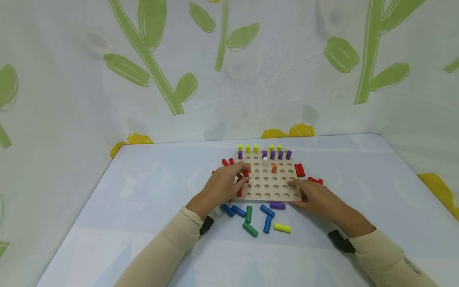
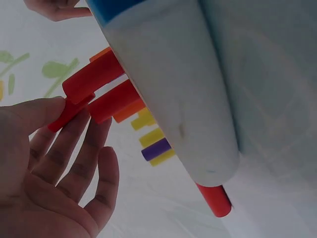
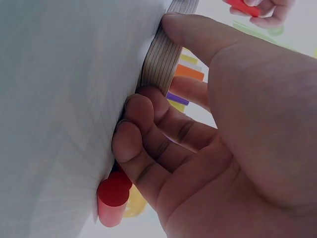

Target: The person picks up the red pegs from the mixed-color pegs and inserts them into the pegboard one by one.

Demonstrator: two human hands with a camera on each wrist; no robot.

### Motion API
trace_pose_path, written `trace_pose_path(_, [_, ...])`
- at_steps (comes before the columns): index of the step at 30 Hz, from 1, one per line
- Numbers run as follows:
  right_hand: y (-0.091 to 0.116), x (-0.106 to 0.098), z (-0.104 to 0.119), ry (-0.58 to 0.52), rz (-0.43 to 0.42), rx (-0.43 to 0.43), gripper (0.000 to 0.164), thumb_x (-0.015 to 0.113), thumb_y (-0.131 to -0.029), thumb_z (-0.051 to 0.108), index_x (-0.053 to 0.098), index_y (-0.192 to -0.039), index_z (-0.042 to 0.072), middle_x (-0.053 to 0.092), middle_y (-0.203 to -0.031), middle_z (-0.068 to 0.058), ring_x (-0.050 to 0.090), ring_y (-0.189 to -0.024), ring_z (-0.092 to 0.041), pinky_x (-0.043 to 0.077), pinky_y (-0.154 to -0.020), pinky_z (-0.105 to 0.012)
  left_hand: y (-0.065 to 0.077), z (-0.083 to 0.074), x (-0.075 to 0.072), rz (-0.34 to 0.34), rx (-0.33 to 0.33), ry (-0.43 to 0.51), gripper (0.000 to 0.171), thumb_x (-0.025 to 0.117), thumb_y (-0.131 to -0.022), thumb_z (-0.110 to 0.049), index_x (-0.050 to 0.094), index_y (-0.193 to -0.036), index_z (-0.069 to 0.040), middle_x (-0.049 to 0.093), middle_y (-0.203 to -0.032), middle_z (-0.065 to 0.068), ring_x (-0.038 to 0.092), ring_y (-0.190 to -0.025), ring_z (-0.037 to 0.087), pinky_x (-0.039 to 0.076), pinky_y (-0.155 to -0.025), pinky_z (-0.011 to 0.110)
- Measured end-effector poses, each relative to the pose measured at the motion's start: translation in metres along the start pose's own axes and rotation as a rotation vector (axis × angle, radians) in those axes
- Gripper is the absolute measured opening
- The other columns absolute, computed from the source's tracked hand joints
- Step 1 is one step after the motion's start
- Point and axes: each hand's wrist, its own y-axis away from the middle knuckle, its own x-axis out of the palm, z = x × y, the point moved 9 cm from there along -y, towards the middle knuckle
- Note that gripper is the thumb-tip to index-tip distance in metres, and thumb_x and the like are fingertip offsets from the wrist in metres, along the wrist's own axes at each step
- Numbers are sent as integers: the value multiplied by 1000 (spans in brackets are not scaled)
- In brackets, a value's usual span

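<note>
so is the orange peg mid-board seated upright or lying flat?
Upright: the orange peg stands in a hole of the pegboard, its top end visible.

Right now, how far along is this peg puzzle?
Early on. Done: yellow pegs and purple pegs stand along the far rows of the wooden pegboard, plus one orange peg. In hand: the left hand pinches a red peg at the board's left side, while the right hand grips the board's near right corner. Left: most holes are empty, and blue, green and red pegs lie loose around the board.
</note>
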Motion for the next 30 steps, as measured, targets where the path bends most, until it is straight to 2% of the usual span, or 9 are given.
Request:
trace_pose_path(6, [0,-3,1,0,-11,-10,67,80,-85,34,53,-142,11,59,-139,-17,59,-116,-28,51,-102,-50,0,1,4,33,-26,-28,28,70,-95,-27,63,-121,-20,69,-88,-4,57,-67,10,45,-55,19])
trace_pose_path(12, [-1,0,0,1,8,0,68,80,-85,35,53,-142,10,59,-138,-18,59,-112,-28,51,-101,-51,0,0,8,58,-23,-68,26,68,-96,-30,64,-121,-22,58,-70,-6,54,-65,10,44,-58,20])
trace_pose_path(17, [-1,-2,0,12,-3,-14,67,80,-85,34,53,-142,10,59,-139,-19,59,-116,-30,50,-102,-52,0,-2,8,47,3,-100,25,68,-96,-31,64,-119,-22,57,-68,-8,54,-63,10,44,-59,20])
trace_pose_path(21, [0,-2,0,11,3,-13,67,79,-85,36,53,-142,10,60,-137,-18,58,-107,-26,51,-101,-51,0,-1,10,51,1,-114,25,70,-95,-30,65,-118,-22,58,-70,-9,54,-64,10,44,-61,21])
trace_pose_path(27, [-1,-2,1,10,5,-12,68,79,-85,36,53,-142,10,60,-135,-18,58,-104,-24,52,-100,-50,-1,-2,11,46,3,-124,24,71,-94,-30,67,-116,-22,57,-68,-8,53,-64,11,43,-61,21])
trace_pose_path(30, [-1,-1,1,11,9,-9,68,79,-85,35,53,-142,10,60,-136,-18,59,-108,-27,52,-100,-51,-1,-2,11,43,4,-124,23,71,-94,-30,67,-115,-22,56,-66,-8,53,-63,11,42,-62,22])
